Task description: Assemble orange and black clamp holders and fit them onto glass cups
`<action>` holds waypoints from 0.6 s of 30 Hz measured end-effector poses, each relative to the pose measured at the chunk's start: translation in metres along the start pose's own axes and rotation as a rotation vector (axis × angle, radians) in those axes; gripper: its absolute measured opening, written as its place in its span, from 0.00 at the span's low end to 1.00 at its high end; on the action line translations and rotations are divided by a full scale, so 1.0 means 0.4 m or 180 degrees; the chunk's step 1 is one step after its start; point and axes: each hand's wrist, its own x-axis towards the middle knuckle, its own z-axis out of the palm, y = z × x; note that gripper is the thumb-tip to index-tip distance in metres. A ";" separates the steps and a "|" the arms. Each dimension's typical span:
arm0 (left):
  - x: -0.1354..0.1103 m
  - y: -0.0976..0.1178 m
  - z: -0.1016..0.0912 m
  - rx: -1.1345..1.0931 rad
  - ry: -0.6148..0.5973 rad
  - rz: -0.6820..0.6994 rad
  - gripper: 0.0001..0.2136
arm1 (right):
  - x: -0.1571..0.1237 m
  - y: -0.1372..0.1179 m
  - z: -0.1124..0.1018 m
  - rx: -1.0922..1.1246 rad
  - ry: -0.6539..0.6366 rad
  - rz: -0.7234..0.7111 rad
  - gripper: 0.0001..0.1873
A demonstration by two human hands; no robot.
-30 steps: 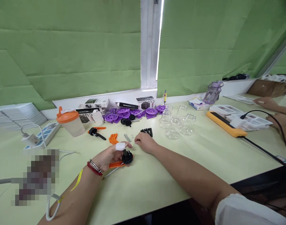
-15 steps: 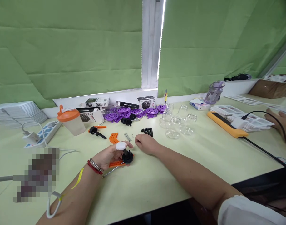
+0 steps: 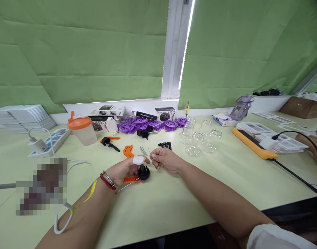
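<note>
My left hand is closed round a small black part with a round base, with an orange piece beneath it; a white wrap covers one fingertip. My right hand hovers just right of it, fingers pinched on something too small to make out. Loose metal screws, orange curved pieces and black pegs lie just beyond the hands on the pale green table.
Purple wheels, boxes, an orange-lidded shaker cup, clear glass jars, a power strip and a purple bottle stand at the back. A yellow bar with a black cable lies right. Another person's hand rests at far right.
My right hand lifted off the table and moved closer to the black part, fingers now pinched. The view shifted slightly; the other person's hand drew back to the right.
</note>
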 end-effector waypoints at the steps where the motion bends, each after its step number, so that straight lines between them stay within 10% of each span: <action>1: 0.001 -0.002 -0.002 -0.0011 -0.0003 -0.0003 0.20 | 0.000 0.002 0.001 0.0031 -0.0029 0.0015 0.18; 18: 0.007 -0.006 0.000 -0.0252 -0.0186 0.0164 0.14 | -0.016 -0.011 0.024 -0.0125 -0.0059 -0.0057 0.17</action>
